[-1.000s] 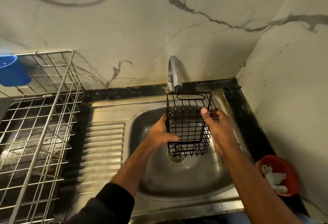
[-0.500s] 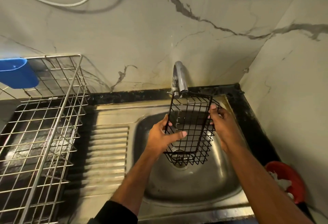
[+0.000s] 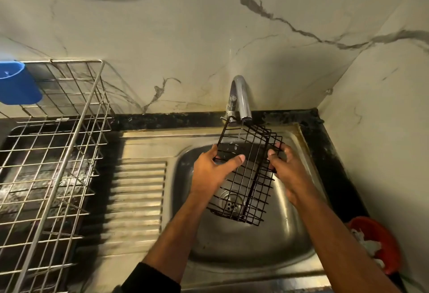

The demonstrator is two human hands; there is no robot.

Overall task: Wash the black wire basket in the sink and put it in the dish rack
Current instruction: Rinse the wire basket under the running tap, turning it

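Note:
The black wire basket [image 3: 246, 190] hangs tilted over the steel sink [image 3: 243, 246], its top edge just under the tap [image 3: 240, 97], from which a thin stream of water falls onto it. My left hand [image 3: 213, 169] grips its left side, thumb across the front wires. On the basket's right side, my right hand [image 3: 285, 167] holds the wires with curled fingers. The steel wire dish rack [image 3: 46, 153] stands to the left of the sink.
A ribbed drainboard [image 3: 137, 199] lies between the sink and the rack. A blue cup [image 3: 16, 83] hangs on the rack's back left. A red bowl [image 3: 376, 244] with white scraps sits on the counter at the right. Marble walls close the back and right.
The basket has been turned from upright to tilted, its bottom swinging toward me and right. Both hands shifted with it and kept their hold.

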